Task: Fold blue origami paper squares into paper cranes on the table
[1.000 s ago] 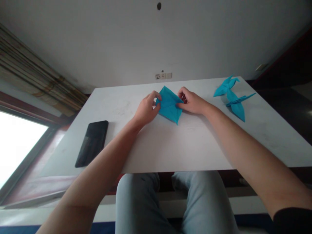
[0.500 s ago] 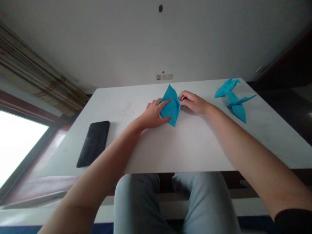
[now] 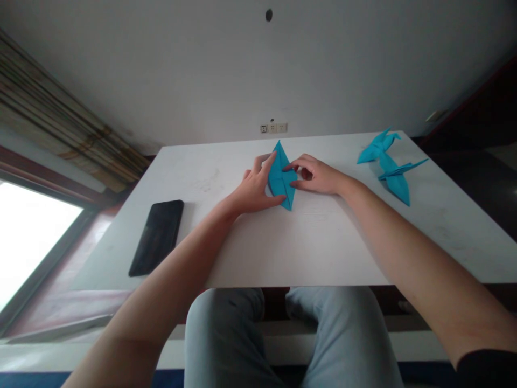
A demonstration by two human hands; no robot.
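Note:
A folded blue paper (image 3: 280, 177), narrow and kite-shaped, lies on the white table (image 3: 307, 237) between my hands. My left hand (image 3: 254, 187) rests flat beside it, fingers stretched out, thumb and fingertips pressing its left edge. My right hand (image 3: 317, 175) is on its right side, index finger laid across the paper and thumb under its lower edge, pinching the fold.
Two finished blue paper cranes (image 3: 388, 161) sit at the table's far right. A black phone (image 3: 157, 236) lies face down near the left edge. Behind the table a wall carries a row of sockets (image 3: 273, 128). My knees show under the near edge.
The paper went from a wide diamond held at both side corners to a narrow kite shape. My left hand opened flat against it and my right hand folded its right flap inward.

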